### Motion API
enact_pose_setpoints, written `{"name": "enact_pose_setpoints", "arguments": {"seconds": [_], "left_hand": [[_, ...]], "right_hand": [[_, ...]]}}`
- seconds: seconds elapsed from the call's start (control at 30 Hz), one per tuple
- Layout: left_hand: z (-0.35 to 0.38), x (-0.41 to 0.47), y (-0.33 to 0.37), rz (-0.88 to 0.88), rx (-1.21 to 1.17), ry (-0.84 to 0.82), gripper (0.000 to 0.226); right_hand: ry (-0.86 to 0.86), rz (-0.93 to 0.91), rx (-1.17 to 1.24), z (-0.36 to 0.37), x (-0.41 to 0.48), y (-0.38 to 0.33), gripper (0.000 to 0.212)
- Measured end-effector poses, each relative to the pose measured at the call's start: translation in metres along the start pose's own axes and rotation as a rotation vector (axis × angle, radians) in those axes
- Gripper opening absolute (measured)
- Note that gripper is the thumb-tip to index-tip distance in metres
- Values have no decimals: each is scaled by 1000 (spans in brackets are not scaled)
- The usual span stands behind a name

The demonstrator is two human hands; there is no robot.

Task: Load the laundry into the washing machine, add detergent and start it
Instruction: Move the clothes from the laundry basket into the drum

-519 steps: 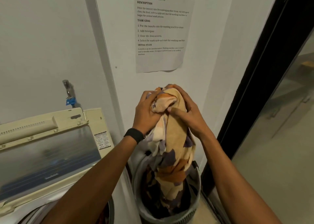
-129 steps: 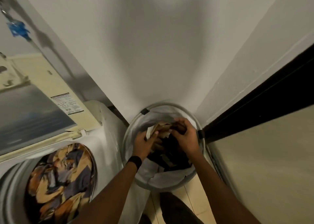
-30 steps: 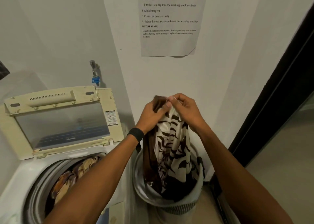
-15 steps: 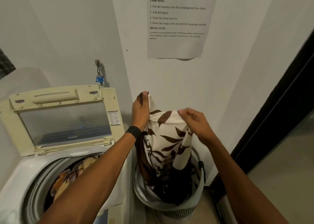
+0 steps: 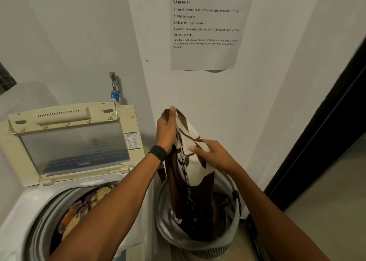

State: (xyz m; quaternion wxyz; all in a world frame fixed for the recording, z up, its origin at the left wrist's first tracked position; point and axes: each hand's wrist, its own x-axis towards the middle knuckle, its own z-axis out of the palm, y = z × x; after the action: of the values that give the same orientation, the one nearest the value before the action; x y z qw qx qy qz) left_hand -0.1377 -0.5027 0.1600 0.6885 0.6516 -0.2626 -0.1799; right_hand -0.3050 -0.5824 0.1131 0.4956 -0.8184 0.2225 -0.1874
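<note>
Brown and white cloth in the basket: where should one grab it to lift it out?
Grip the cloth at its bunched top, from above, as the left hand does. It hangs limp, tail in the basket, so a high hold likely lifts it clear.

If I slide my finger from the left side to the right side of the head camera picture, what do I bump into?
Open lid of the washing machine → left hand → right hand → black door frame. Both hands grip the brown-and-white cloth; it overlaps them, so it gets no place.
</note>
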Motion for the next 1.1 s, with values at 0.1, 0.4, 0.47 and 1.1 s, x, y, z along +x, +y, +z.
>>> {"name": "enact_pose_setpoints", "arguments": {"seconds": [0.1, 0.4, 0.47, 1.1], "left_hand": [[-10, 8, 2, -5, 6, 96, 39], [4, -11, -1, 104, 19, -286, 61], [5, -11, -2, 103, 80, -365, 50], [0, -3, 7, 147, -3, -53, 36]], "right_hand": [[59, 37, 101, -13, -16, 16, 43], [376, -199, 252, -42, 30, -53, 31], [352, -183, 263, -34, 40, -59, 29], [270, -195, 219, -61, 9, -36, 15]]}}
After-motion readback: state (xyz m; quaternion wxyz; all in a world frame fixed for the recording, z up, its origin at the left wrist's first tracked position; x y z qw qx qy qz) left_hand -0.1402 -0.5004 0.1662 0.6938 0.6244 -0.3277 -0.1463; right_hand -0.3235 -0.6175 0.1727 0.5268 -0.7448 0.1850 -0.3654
